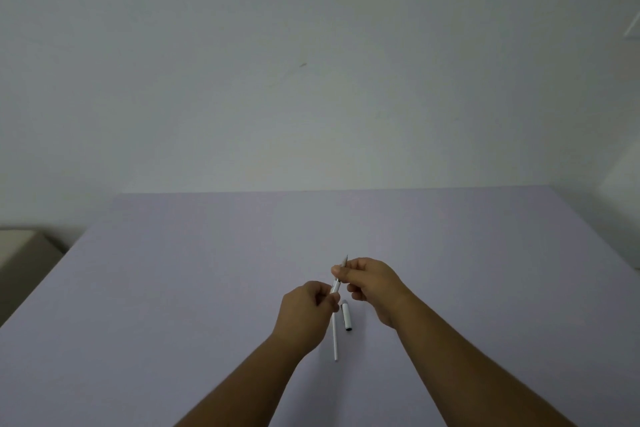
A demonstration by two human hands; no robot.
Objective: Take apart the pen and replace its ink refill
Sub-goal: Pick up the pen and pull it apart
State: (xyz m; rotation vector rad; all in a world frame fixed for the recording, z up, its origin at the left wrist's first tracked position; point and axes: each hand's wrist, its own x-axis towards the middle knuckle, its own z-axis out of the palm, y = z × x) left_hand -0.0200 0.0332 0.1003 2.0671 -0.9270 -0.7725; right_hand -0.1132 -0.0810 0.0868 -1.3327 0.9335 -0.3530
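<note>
I hold a slim white pen (336, 286) above the lilac table (173, 288), its metal tip pointing up and away. My left hand (306, 312) pinches the white barrel low down. My right hand (372, 288) pinches the tip end, with the point poking out above the fingers. The pen cap (346, 316), white with a dark end, lies on the table just below my hands. A thin white refill (335, 336) lies beside the cap, partly hidden under my left hand.
A plain pale wall rises behind the table's far edge (346, 190). A beige piece of furniture (24, 253) stands off the table's left side. A white object (623, 204) sits at the far right edge.
</note>
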